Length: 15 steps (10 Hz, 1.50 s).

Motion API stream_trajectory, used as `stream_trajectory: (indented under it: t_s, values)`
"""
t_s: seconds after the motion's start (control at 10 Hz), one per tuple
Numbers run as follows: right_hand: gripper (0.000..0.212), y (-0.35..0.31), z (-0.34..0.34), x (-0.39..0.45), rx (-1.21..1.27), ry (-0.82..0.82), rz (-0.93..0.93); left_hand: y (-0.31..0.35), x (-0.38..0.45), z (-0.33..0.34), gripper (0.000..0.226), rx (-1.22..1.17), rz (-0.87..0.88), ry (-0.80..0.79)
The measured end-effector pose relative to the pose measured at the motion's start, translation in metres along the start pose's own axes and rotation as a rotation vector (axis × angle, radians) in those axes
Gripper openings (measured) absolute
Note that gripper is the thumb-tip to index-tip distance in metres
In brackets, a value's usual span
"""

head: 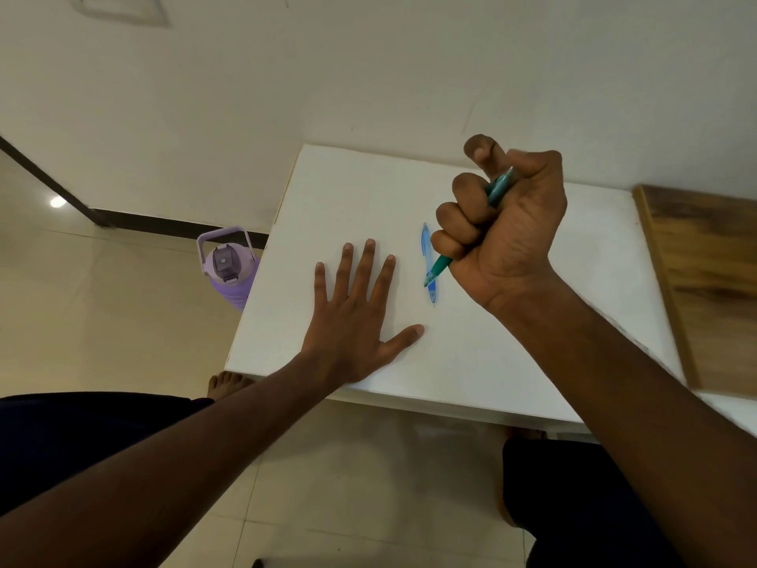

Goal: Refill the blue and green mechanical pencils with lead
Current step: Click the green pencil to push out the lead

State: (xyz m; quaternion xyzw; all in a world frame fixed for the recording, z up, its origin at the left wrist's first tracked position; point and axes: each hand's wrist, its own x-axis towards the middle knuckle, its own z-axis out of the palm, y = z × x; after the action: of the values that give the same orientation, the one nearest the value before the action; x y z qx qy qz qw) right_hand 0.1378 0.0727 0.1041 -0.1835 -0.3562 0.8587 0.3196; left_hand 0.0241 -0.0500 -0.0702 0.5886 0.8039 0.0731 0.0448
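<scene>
My right hand (508, 231) is closed in a fist around the green mechanical pencil (497, 189), held above the white table (532, 350). The thumb is raised over the pencil's top end, and its tip points down and left, poking out below the fist. The blue mechanical pencil (427, 256) lies flat on the table just left of that fist, tip towards me. My left hand (356, 321) rests palm down on the table with its fingers spread, a little left of the blue pencil and not touching it. No lead container is visible.
A purple water bottle (227, 268) stands on the tiled floor off the table's left edge. A wooden board (704, 280) lies along the table's right side. The wall runs right behind the table. My knees and bare feet show below the near edge.
</scene>
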Motion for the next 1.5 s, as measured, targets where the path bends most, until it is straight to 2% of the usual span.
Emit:
stream_trajectory:
  t_s: [0.9, 1.1, 1.5]
  values:
    - [0.036, 0.0001, 0.0021, 0.0015, 0.015, 0.014, 0.013, -0.0018, -0.0005, 0.001, 0.108, 0.011, -0.003, 0.005]
    - [0.035, 0.0036, 0.0001, 0.0039, -0.019, 0.082, 0.033, -0.0024, -0.0001, 0.0015, 0.108, 0.003, 0.0, 0.013]
    - [0.035, 0.0034, 0.0014, 0.0028, -0.039, 0.045, 0.017, -0.0017, 0.0003, 0.0013, 0.108, 0.003, 0.002, 0.005]
